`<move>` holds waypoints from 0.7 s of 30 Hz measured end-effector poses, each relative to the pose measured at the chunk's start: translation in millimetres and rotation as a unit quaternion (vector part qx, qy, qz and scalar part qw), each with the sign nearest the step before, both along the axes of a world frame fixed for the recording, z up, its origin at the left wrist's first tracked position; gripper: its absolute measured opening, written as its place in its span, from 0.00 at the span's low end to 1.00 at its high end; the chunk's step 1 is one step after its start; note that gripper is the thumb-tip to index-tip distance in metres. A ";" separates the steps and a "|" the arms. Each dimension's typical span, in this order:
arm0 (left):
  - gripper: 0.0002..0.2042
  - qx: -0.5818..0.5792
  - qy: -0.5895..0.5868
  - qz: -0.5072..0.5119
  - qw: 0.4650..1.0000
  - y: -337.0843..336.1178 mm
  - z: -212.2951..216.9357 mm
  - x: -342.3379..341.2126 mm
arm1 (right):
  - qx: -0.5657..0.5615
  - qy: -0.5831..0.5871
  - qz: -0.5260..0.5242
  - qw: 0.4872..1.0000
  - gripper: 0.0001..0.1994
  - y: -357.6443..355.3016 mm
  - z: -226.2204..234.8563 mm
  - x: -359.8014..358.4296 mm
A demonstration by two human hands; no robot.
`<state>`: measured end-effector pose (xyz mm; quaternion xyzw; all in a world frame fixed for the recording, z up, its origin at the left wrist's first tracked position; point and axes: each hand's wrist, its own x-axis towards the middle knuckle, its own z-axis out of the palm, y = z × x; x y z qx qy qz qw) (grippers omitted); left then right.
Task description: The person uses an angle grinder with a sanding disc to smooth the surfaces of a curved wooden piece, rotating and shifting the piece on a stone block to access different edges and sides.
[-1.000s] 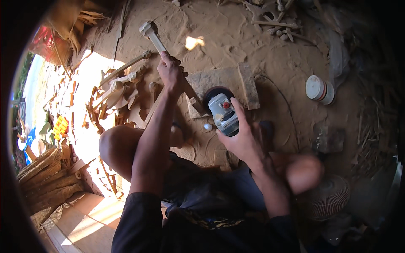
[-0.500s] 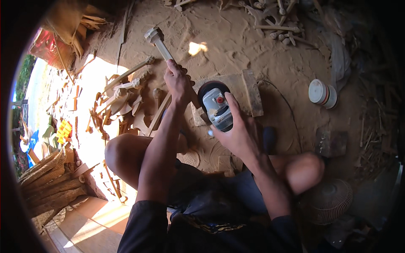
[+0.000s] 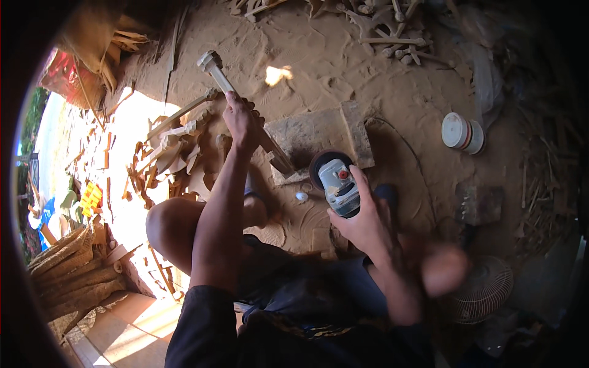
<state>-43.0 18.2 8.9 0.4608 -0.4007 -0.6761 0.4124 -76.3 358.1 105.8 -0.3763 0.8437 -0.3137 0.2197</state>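
Note:
My left hand point(image 3: 242, 124) is closed round a long carved wooden leg point(image 3: 219, 78) with a faceted knob at its far end. The leg's lower end slants down to the near left edge of a worn wooden board point(image 3: 307, 134) on the ground. In my right hand point(image 3: 368, 224) is an angle grinder point(image 3: 338, 187) with a silver-grey head, a red button and a round dark disc. The disc sits over the board's near edge, apart from the leg. Whether it spins, I cannot tell.
Carved wooden pieces point(image 3: 178, 144) are heaped left of my left forearm, more point(image 3: 392, 41) at the far right. A dark cord point(image 3: 410, 147) curves over the dusty ground. To the right are a white tub point(image 3: 457, 132) and a fan point(image 3: 485, 291).
The grinder has moved right and toward me, away from the leg. My left hand has shifted slightly left with the leg. A small white round thing now shows left of the grinder.

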 end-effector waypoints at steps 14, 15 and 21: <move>0.33 -0.041 -0.047 -0.418 0.906 49.6 -25.6 20.8 | -0.104 0.053 -0.247 0.962 0.47 41.2 63.4 -64.3; 0.24 -0.095 -0.209 -0.461 0.857 62.1 16.1 4.1 | -0.116 0.079 -0.263 0.955 0.47 52.4 63.6 -72.2; 0.08 -0.576 -0.358 -0.444 0.585 28.8 134.9 15.7 | -0.254 0.048 -0.265 0.929 0.45 39.9 49.8 -85.2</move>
